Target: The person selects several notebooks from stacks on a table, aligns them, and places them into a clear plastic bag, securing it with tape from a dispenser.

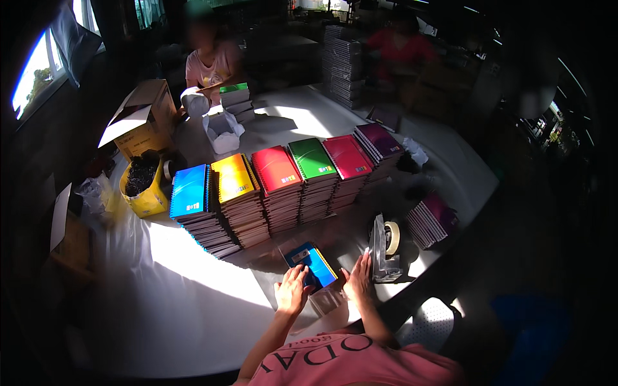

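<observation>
A blue notebook with a yellow edge strip lies tilted on the table in front of me. Clear plastic shows around it, both beyond its far edge and at its near end. My left hand rests on the notebook's left side, fingers stretched over the cover and the thumb near its lower edge. To the right of the notebook, my right hand is flat with its fingers extended; it holds nothing I can see. Just beyond that hand stands a tape dispenser carrying a roll of pale tape.
A row of spiral notebook stacks crosses the table: blue, yellow, red, green, another red, purple. More purple notebooks lie right. A yellow container and cardboard box stand left. Co-workers sit opposite.
</observation>
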Available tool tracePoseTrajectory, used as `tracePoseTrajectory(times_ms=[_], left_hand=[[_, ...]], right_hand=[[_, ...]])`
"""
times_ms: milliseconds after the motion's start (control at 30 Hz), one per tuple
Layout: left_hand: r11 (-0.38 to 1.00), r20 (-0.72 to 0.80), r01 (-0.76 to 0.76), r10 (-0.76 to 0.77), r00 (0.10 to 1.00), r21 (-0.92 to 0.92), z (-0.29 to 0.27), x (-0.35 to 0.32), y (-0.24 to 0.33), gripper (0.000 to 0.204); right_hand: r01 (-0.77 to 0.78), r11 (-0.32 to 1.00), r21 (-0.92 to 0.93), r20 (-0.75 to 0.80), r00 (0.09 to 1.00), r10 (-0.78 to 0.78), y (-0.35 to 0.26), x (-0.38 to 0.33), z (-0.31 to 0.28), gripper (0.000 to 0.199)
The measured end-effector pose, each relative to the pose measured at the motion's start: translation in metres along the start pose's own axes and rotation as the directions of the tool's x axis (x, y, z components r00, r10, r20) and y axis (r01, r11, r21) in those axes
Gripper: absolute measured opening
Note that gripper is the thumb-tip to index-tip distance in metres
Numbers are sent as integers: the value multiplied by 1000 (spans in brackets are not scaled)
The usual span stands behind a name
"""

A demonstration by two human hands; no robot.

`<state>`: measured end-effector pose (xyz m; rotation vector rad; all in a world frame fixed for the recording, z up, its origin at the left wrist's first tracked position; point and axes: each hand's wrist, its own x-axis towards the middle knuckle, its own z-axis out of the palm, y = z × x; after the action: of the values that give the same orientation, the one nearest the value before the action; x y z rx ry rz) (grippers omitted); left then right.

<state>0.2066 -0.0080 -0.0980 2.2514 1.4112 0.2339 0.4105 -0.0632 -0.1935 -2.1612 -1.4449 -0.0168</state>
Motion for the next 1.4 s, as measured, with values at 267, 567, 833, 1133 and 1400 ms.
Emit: tracePoseTrajectory(times_ms=[267,567,833,1133,1400], left_hand=[[999,-39,-6,4,999,-49,2,0,-2,57],[998,-56,-37,34,998,-52,3,4,1,61],[999,-73,-43,43,996,4,-11,8,10,87],[984,-162,-139,157,974,114,14,32,1,66],[982,-12,-171,170,985,-81,-13,23,3,81]], right_hand=[[37,997,-60,127,992,-30,-2,-9,8,49],[-267,951,158,263,939,221,6,60,-19,58],[-296,787,541,560,825,-74,-43,76,-79,41],[415,824,385,618,547,-565,-84,38,-86,13],[406,646,647,517,389,-762,-104,133,-99,66]])
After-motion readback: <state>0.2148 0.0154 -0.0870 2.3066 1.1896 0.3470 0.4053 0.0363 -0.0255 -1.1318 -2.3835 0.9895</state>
